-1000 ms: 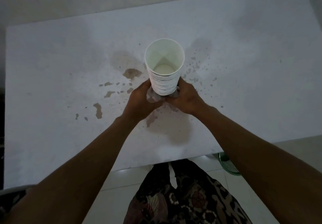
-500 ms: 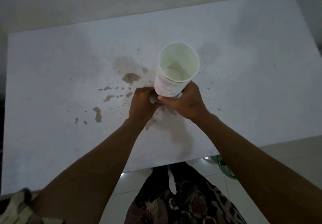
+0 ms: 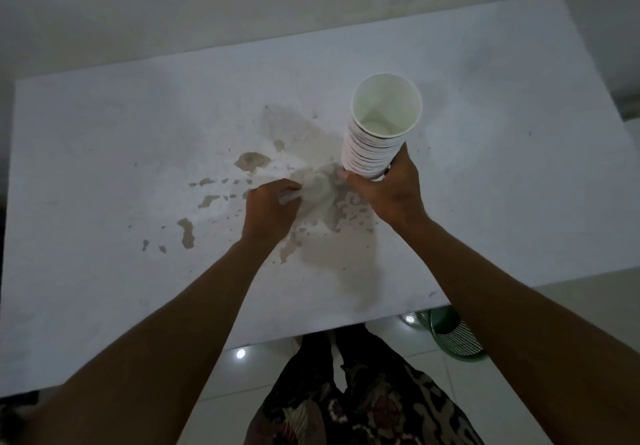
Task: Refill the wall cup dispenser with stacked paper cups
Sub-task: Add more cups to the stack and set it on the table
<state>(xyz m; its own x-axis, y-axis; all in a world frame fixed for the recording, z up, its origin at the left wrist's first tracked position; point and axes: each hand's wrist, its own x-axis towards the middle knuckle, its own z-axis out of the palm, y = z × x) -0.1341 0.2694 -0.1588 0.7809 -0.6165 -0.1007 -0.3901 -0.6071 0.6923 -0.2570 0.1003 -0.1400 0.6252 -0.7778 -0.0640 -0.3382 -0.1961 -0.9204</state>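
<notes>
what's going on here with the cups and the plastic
A person stands at a stained white table. The right hand grips the lower part of a stack of paper cups, open end up and leaning a little. The left hand pinches a clear plastic wrapper that lies crumpled beside the base of the stack, apparently the sleeve the cups came in. No wall dispenser is in view, so the refill itself has not begun. A green fan sits on the floor.

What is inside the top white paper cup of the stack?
The top white paper cup shows only its bare white wall and round bottom. The cups nested below show just rims; the right hand covers the stack's base.
</notes>
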